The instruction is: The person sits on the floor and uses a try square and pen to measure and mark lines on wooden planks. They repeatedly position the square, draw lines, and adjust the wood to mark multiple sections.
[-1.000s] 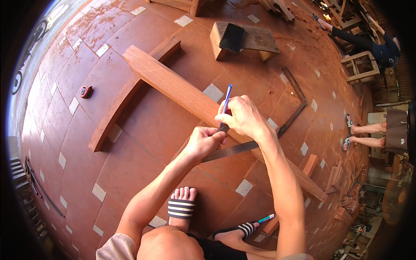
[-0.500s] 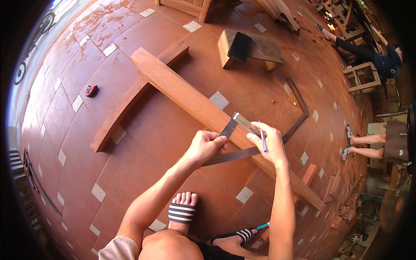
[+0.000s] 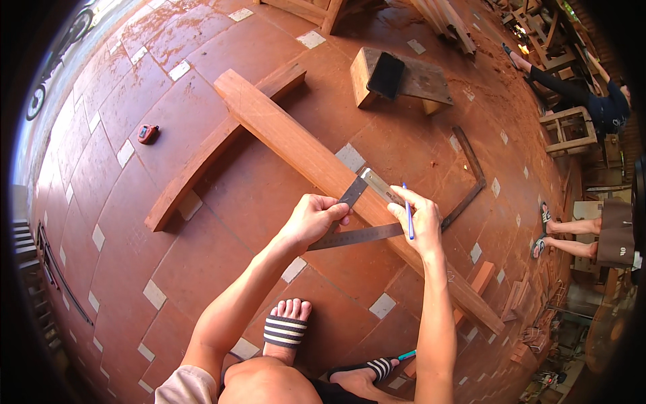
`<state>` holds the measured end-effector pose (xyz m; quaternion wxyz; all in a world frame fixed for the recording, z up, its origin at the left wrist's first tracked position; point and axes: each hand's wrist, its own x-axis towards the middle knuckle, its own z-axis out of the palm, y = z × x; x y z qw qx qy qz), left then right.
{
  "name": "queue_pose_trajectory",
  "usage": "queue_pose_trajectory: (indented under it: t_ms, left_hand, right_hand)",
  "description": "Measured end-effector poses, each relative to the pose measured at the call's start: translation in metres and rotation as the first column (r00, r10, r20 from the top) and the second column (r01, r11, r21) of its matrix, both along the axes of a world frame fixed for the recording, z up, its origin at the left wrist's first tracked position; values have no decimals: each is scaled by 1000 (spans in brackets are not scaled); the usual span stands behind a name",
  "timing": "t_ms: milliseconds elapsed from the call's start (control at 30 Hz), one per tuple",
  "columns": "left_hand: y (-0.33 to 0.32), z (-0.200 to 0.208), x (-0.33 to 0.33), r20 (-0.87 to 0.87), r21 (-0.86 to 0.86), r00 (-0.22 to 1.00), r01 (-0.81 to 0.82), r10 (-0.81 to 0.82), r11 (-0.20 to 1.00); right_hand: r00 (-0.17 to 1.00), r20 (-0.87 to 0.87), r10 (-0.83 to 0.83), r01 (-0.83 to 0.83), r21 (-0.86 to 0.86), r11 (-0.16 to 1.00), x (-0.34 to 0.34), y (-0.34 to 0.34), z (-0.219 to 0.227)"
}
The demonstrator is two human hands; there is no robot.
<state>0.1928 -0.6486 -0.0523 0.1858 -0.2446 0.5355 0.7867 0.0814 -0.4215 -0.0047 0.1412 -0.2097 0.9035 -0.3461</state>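
Observation:
A long reddish wooden beam (image 3: 289,138) slants across the floor in front of me, its far left end resting over a curved wooden piece (image 3: 195,165). Across the beam lies a try square with a dark blade and silver stock (image 3: 379,183), the stock along the beam's far edge. My left hand (image 3: 317,219) pinches the blade's near end between thumb and fingers. My right hand (image 3: 420,219) is closed around a blue-and-white pen (image 3: 408,210), its fingers close to the stock. A grey steel strip (image 3: 356,237) runs between both hands, over the beam; how it is held is partly hidden.
A small wooden stool (image 3: 420,86) carries a black phone (image 3: 386,75). A red tape measure (image 3: 148,134) lies at left. Beyond the beam is a dark angled bar (image 3: 471,185). Wood offcuts (image 3: 479,279) lie at right, where two other people are.
The square has slid a little toward the beam's far left end, with both hands following. Its blade lies flatter on the wood. The whole view has shifted slightly.

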Motion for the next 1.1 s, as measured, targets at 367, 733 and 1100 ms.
queue_pose_trajectory:
  t_ms: [367, 733, 1100]
  left_hand:
    - [0, -5, -1, 3, 22, 1000, -5, 5, 1000]
    - [0, -5, -1, -1, 30, 1000, -22, 22, 999]
    - [0, -4, -1, 11, 26, 1000, -13, 13, 1000]
  right_hand:
    - [998, -56, 25, -28, -57, 998, -2, 0, -4]
    - [999, -45, 27, -31, -74, 997, -4, 1, -5]
    - [999, -45, 16, -18, -58, 998, -3, 2, -6]
